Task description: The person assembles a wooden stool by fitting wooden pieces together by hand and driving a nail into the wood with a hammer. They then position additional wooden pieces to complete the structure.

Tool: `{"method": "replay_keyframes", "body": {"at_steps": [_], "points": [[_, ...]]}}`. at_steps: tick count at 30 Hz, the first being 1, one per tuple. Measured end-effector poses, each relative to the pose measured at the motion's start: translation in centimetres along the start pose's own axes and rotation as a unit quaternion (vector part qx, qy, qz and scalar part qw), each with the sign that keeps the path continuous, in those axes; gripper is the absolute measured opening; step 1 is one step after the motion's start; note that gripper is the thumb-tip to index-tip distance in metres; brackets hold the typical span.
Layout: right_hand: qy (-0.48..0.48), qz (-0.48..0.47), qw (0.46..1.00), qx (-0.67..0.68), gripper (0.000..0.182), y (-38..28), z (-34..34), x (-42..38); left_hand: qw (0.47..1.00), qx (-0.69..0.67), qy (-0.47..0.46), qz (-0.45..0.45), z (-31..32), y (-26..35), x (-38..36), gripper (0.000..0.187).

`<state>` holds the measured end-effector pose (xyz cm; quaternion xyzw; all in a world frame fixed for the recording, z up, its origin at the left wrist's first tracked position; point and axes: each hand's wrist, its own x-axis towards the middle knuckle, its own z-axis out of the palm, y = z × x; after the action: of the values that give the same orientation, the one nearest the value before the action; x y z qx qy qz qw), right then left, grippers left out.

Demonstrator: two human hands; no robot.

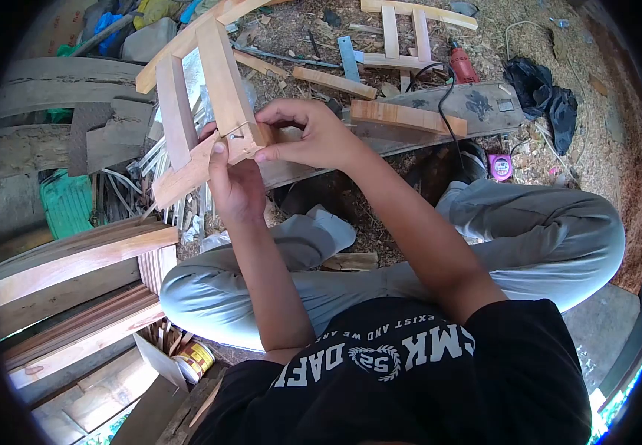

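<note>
A light wooden frame (221, 78), made of curved rails joined by crosspieces, is held up at the upper left of the head view. My left hand (238, 182) grips its near corner from below, with the thumb on the wood beside a joint. At the right side of that same corner, my right hand (302, 133) has its thumb and fingers closed on the end of the wood. A small dark slot shows on the joint between the hands. The far end of the frame runs out of view at the top.
Beyond my legs lie a plank (484, 111), a wooden block (408, 119), a second frame (421, 37), a metal ruler (348, 59), a red power tool (463, 65) with a cable, a black bag (547, 93) and a pink tape measure (499, 167). Stacked boards (76, 271) stand left.
</note>
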<state>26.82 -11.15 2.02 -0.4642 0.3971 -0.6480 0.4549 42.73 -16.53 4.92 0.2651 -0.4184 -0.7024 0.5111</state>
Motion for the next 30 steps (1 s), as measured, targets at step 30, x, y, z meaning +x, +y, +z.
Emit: {"method": "replay_keyframes", "body": {"at_steps": [30], "points": [[0.007,-0.044,0.993,-0.113,0.053,-1.6,-0.3,-0.3,1.000,-0.003,-0.021,0.014,-0.3,0.2,-0.1,0.038]]}}
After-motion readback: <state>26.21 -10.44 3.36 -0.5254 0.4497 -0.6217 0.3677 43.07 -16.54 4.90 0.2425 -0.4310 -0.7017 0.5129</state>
